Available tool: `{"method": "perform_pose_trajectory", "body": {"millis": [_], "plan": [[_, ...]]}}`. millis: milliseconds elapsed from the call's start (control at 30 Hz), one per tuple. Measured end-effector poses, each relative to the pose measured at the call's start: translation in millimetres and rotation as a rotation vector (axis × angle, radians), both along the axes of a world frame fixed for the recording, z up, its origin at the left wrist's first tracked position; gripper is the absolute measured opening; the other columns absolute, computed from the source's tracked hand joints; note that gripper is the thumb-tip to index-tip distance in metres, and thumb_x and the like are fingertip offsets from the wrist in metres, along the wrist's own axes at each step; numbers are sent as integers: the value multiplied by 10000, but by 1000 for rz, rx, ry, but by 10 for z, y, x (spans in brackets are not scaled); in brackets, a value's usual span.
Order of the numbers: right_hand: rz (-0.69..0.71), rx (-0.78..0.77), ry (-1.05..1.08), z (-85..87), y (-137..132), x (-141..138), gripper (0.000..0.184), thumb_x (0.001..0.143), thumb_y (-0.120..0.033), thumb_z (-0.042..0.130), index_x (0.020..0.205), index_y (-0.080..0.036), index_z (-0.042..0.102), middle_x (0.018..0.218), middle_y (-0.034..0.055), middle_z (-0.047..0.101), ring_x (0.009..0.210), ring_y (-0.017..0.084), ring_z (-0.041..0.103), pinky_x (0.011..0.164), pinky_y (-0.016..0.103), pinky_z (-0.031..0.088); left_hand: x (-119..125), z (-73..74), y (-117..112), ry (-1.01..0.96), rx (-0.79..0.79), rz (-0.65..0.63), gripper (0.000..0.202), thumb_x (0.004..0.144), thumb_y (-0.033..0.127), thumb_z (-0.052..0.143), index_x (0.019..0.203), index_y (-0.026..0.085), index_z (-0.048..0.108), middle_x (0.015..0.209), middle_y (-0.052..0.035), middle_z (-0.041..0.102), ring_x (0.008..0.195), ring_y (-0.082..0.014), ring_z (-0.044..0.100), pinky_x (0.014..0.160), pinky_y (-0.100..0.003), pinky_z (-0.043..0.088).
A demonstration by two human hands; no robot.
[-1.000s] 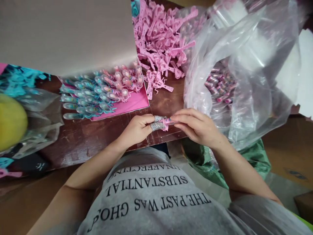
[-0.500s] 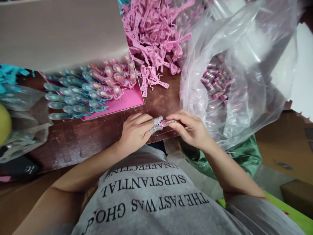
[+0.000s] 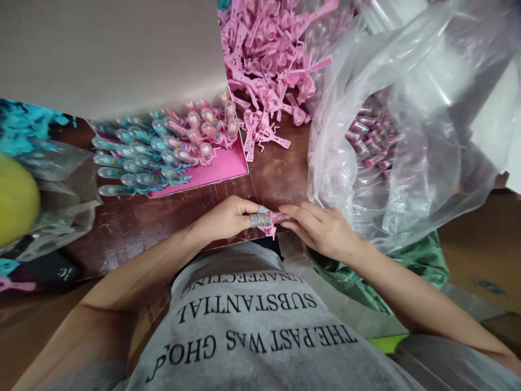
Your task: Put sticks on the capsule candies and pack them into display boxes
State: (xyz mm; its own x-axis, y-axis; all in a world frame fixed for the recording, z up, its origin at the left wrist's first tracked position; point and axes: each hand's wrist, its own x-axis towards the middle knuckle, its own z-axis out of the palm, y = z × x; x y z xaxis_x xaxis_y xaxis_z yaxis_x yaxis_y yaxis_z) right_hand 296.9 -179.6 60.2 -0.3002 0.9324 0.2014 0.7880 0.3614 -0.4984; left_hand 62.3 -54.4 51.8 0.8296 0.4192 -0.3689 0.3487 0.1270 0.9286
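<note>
Between my two hands, in front of my shirt, is a pink plastic piece (image 3: 268, 230) joined end to end with a small clear tube (image 3: 281, 218). My left hand (image 3: 228, 218), with grey wraps on its fingertips, pinches the pink piece. From the other side my right hand (image 3: 323, 225) has its thumb and fingers closed on the tube, hiding its far end. To the left, an open box (image 3: 215, 165) with a pink floor holds rows of clear-domed blue and pink pieces (image 3: 163, 149).
A heap of pink plastic parts (image 3: 272, 60) lies beyond my hands. At the right, a clear plastic bag (image 3: 431, 157) holds many small tubes (image 3: 374, 138). Blue parts (image 3: 28, 127), a yellow round thing (image 3: 16, 201) and a black object (image 3: 52, 271) are at the left.
The pink piece has turned so that part of it now hangs toward me below my left fingertips. Both hands stay closed on the pieces. The whole view has shifted slightly.
</note>
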Motion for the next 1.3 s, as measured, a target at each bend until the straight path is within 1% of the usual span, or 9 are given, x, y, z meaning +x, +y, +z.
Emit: {"method": "perform_pose_trajectory", "body": {"millis": [133, 400, 500, 633, 833, 933, 1000, 1133, 1300], "plan": [[-67, -40, 182, -79, 64, -69, 297, 1125, -407, 531, 1267, -197, 687, 1061, 75, 812, 871, 177, 764, 744, 305, 614, -27, 10, -80, 36, 1, 70, 225, 959, 297, 654, 996, 237, 867, 833, 14, 815, 708, -147, 694, 704, -260, 570], [-91, -709, 532, -19, 156, -238, 547, 1086, -604, 523, 767, -188, 680, 587, -33, 650, 493, 84, 534, 508, 262, 410, -281, -10, -143, 97, 893, -147, 246, 975, 184, 639, 1083, 282, 837, 1085, -40, 814, 942, -208, 727, 902, -333, 590], [-197, -486, 510, 79, 262, -11, 495, 1063, -650, 542, 1055, -204, 755, 914, 33, 807, 695, 136, 683, 668, 302, 540, -323, -24, -94, 84, 762, -49, 273, 1045, 251, 576, 1165, 267, 820, 1127, -55, 820, 993, -213, 759, 939, -347, 611], [-689, 95, 142, -108, 497, 875, 464, 1065, -634, 543, 1310, -269, 692, 1258, 113, 741, 910, 213, 672, 885, 421, 563, -333, -53, -20, 46, 333, 127, 365, 1017, 432, 692, 1321, 243, 765, 1309, -74, 803, 1172, -243, 770, 1082, -408, 600], [-867, 84, -165, -696, 655, 1738, 424, 976, -626, 661, 968, -203, 692, 1178, 183, 650, 1138, 341, 586, 961, 599, 539, -218, -106, -76, -2, 151, 347, 423, 890, 490, 843, 1201, 206, 795, 1208, -78, 835, 1173, -262, 775, 1115, -465, 595], [-784, 134, -121, -517, 550, 1443, 302, 1018, -489, 613, 1085, -203, 685, 1206, 199, 666, 1172, 385, 612, 993, 668, 523, -216, -68, -56, -60, 85, 449, 460, 846, 509, 890, 1198, 226, 801, 1235, -79, 829, 1242, -262, 752, 1119, -465, 599], [-634, 162, -4, -256, 432, 1062, 269, 1035, -408, 619, 1255, -260, 660, 1208, 145, 694, 1074, 313, 668, 911, 529, 586, -234, -30, -34, -83, 45, 478, 476, 830, 512, 907, 1222, 263, 806, 1337, -74, 796, 1319, -258, 716, 1146, -467, 586], [-41, -4, 261, 138, 294, 217, 235, 1051, -304, 661, 1284, -284, 675, 1063, 56, 720, 902, 194, 723, 727, 329, 610, -218, 7, -36, -65, -63, 484, 476, 760, 574, 936, 1106, 258, 851, 1325, -75, 801, 1255, -269, 744, 1106, -491, 612], [83, -35, 338, 106, 356, -236, 266, 1080, -297, 635, 1342, -254, 643, 1069, 52, 718, 898, 159, 733, 777, 304, 637, -219, -5, -79, -81, -45, 407, 398, 812, 533, 904, 1079, 242, 857, 1166, -39, 848, 1104, -236, 785, 1038, -430, 640]]}}
